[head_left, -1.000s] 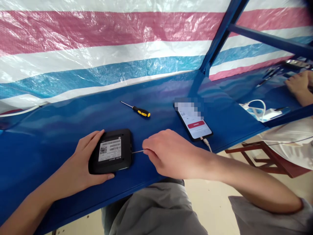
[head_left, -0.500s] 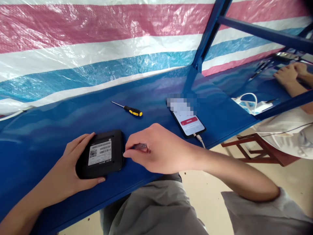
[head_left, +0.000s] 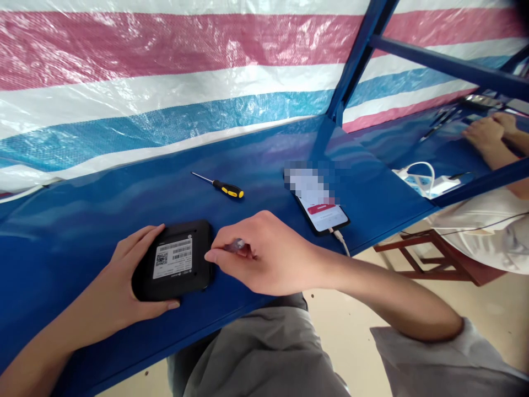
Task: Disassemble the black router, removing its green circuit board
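Observation:
My left hand (head_left: 119, 281) is wrapped round the left side of a flat black device box (head_left: 202, 259), thumb along its near edge and fingers along its far edge. The box lies on the blue table with its white barcode label (head_left: 173, 258) facing up. At the box's right edge, my right hand (head_left: 264, 256) is closed in a pinch round a slim tool (head_left: 237, 244) with a clear, rounded end. Its tip is hidden by my fingers, so I cannot tell whether it touches the box.
Beyond my hands lies a black-and-yellow screwdriver (head_left: 225, 188). A phone (head_left: 328, 218) with a white cable (head_left: 339, 238) plugged in rests to the right. Past a blue metal frame (head_left: 355, 60) are a power strip (head_left: 430, 184) and another person's hands (head_left: 487, 129). Striped sheeting (head_left: 185, 44) backs the table.
The clear end of the tool has tilted slightly upward in my right fingers. My left hand keeps its hold on the box. The whole view has shifted slightly.

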The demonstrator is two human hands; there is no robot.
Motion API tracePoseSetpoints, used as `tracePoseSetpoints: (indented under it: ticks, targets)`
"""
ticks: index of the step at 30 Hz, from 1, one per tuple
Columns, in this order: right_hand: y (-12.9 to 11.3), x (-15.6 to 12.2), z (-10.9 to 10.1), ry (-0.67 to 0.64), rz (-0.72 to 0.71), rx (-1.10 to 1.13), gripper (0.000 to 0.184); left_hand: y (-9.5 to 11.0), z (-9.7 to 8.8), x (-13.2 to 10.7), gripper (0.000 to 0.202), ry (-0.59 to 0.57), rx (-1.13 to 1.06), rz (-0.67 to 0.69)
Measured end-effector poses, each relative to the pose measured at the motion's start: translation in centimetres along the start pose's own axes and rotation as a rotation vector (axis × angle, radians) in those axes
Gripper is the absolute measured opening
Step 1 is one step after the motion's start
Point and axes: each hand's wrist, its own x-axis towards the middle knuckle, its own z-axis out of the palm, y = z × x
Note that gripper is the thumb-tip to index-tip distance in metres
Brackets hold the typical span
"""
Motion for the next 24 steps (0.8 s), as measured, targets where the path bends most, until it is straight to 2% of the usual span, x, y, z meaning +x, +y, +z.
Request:
tracePoseSetpoints:
  ticks: [6, 16, 24]
  targets:
    - [0.0, 0.0, 0.0, 0.01, -0.004, -0.016, 0.026, 0.0, 0.3, 0.1, 0.11, 0.017, 0.016, 0.022]
    - [-0.8, 0.2, 0.0, -0.03, -0.054, -0.178, 0.028, 0.0, 0.5, 0.1, 0.107, 0.029, 0.017, 0.055]
    - [-1.3, 0.3, 0.0, -0.027, -0.028, -0.215, 0.028, 0.3, 0.5, 0.0, 0.105, 0.03, -0.001, 0.07]
